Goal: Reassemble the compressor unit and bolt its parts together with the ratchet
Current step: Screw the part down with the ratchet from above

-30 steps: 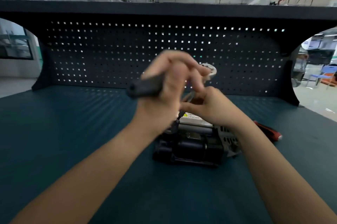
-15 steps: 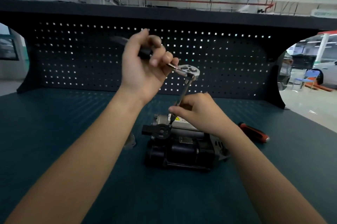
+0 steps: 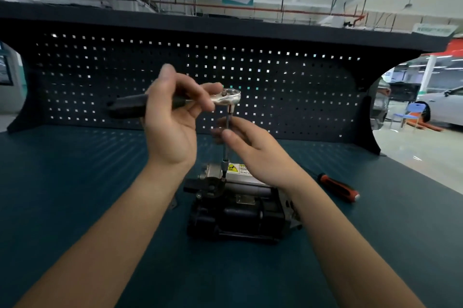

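Observation:
The black and silver compressor unit (image 3: 238, 207) lies on the dark green bench mat, with a yellow warning label on its silver top. A ratchet (image 3: 225, 97) with a black handle and chrome head is held level above it. Its long extension bar (image 3: 226, 142) stands nearly upright, the lower end seated on a bolt at the unit's top left. My left hand (image 3: 172, 127) grips the ratchet handle just behind the head. My right hand (image 3: 245, 142) pinches the extension bar between thumb and fingers, about halfway down.
A screwdriver (image 3: 338, 188) with a red and black handle lies on the mat to the right of the unit. A black pegboard (image 3: 100, 77) closes the back of the bench. A small metal piece (image 3: 172, 203) lies left of the unit, partly behind my left forearm.
The extension bar has gone from leaning to nearly upright. My left hand has swung the ratchet handle round and levelled it. My right hand has slid up the bar.

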